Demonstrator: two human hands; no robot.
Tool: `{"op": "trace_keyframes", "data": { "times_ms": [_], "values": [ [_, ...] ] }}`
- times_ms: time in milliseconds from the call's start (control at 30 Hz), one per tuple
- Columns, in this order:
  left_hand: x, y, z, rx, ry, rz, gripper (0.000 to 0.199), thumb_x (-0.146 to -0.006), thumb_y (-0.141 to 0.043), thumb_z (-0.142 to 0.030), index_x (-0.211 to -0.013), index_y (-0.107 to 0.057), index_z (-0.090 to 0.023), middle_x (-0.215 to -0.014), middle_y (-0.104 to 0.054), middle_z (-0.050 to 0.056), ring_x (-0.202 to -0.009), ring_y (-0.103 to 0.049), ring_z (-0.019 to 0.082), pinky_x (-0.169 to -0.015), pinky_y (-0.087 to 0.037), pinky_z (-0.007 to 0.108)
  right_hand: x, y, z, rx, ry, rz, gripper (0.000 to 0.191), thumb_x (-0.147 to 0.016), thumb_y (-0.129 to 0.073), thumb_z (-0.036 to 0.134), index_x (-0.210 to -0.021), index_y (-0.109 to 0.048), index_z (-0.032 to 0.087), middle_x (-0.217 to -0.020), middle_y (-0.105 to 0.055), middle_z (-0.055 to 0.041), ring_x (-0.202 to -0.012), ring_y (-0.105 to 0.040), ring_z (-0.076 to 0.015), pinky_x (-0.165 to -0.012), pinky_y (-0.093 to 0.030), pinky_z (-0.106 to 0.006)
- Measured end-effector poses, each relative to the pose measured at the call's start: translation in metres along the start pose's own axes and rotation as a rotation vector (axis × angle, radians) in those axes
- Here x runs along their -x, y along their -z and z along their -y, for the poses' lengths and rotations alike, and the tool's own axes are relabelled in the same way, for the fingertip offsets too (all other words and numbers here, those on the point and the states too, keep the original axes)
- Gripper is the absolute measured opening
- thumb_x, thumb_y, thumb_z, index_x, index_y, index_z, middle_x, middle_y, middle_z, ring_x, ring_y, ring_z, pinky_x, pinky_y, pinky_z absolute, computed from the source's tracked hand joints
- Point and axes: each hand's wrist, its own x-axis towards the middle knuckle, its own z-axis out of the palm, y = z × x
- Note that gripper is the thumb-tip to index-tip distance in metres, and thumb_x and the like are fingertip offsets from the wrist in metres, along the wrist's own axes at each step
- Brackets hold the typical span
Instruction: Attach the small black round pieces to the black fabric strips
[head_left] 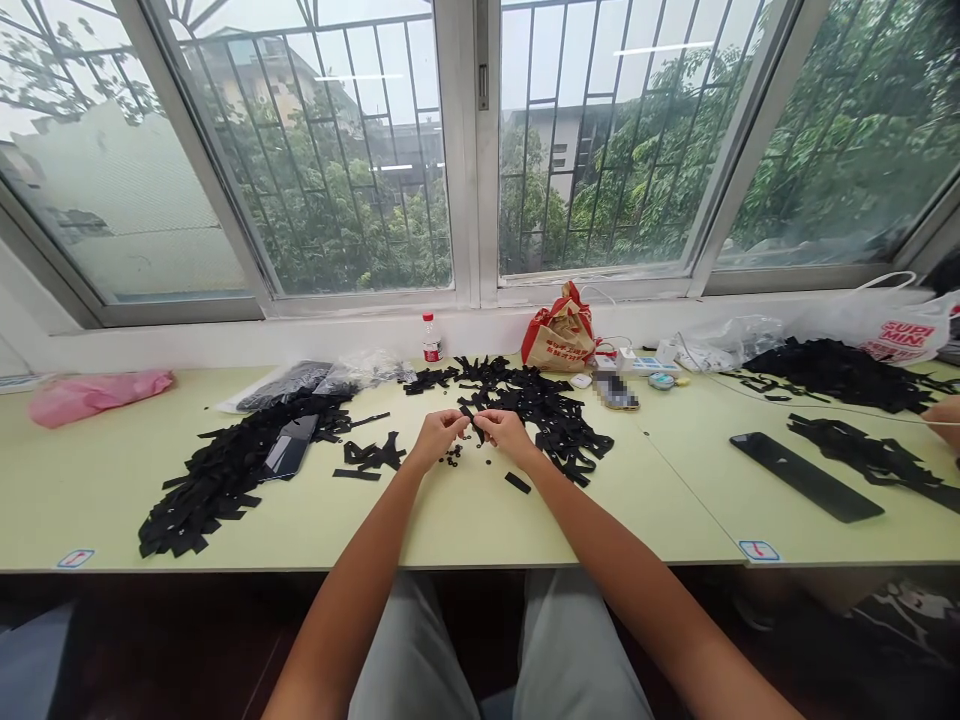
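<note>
My left hand (pixel 441 437) and my right hand (pixel 507 434) meet over the middle of the table, fingertips pinched close together. Between them is a short black strip (pixel 478 432), gripped from both sides; its finer details are too small to make out. Just below my left fingers lie several small black rings or discs (pixel 451 457). One more black strip (pixel 517 483) rests flat under my right wrist. Beyond both hands spreads a curved heap of black strips (pixel 551 405). Left of my left hand sits a small loose group of black pieces (pixel 373 455).
A long pile of black strips (pixel 217 480) with a phone (pixel 291 447) on it lies left. Along the window stand a red-capped bottle (pixel 431 338) and a paper bag (pixel 561 335). Rightward are a long black case (pixel 806 477), more black strips and another person's hand (pixel 943 420).
</note>
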Motion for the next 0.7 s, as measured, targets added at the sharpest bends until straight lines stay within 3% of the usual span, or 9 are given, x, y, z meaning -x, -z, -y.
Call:
{"op": "trace_keyframes", "data": {
  "times_ms": [500, 600, 700],
  "values": [
    [-0.002, -0.001, 0.002, 0.014, 0.007, -0.04, 0.031, -0.083, -0.061, -0.045, -0.069, -0.062, -0.018, -0.062, -0.058, 0.0, -0.057, -0.048, 0.012, -0.057, -0.039, 0.026, 0.002, 0.0, 0.004, 0.008, 0.012, 0.008, 0.036, -0.074, -0.07, 0.051, -0.076, -0.074, 0.015, -0.055, -0.056, -0.0001, -0.052, -0.041, -0.0116, -0.051, -0.031, -0.027],
    [-0.002, 0.0, 0.004, -0.064, 0.024, -0.049, 0.03, -0.087, -0.057, -0.044, -0.074, -0.065, -0.018, -0.064, -0.059, 0.0, -0.059, -0.051, 0.013, -0.06, -0.042, 0.027, -0.002, 0.002, -0.001, -0.022, 0.004, 0.0, 0.037, -0.074, -0.07, 0.052, -0.079, -0.073, 0.015, -0.054, -0.056, 0.0006, -0.051, -0.041, -0.0113, -0.051, -0.031, -0.027],
    [-0.001, 0.0, 0.011, -0.287, -0.027, -0.127, 0.021, -0.087, -0.054, -0.031, -0.09, -0.071, -0.018, -0.08, -0.064, 0.003, -0.07, -0.058, 0.016, -0.069, -0.047, 0.029, -0.005, 0.005, -0.007, -0.046, -0.009, -0.095, 0.036, -0.073, -0.07, 0.052, -0.078, -0.071, 0.016, -0.054, -0.055, 0.0016, -0.049, -0.039, -0.0105, -0.05, -0.03, -0.027]
  ]
}}
